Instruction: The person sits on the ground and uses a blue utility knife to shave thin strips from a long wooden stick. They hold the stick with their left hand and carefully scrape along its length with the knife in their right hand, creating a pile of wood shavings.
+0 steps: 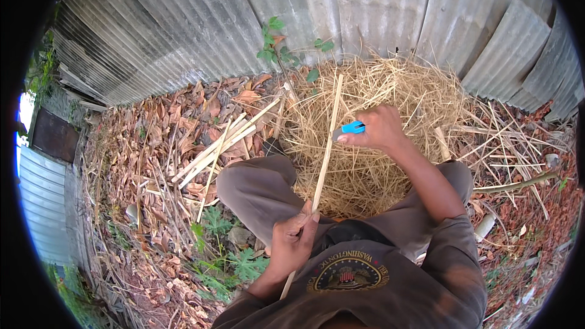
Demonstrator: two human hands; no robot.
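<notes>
A long, pale bamboo strip slants up and away from my body, over the gap between my bent legs. Near its lower part, my left hand is closed around it, and the strip's end runs on below that hand past my sleeve. My right hand grips a small knife with a bright blue handle. Its short grey blade rests against the strip's upper part, at the right side of it. Fingers of the right hand partly hide the handle.
A heap of straw-like shavings lies before me, against a corrugated metal fence. Several split bamboo pieces rest on dry leaves at left. Thin sticks are scattered at right. Green plants grow beside my left knee.
</notes>
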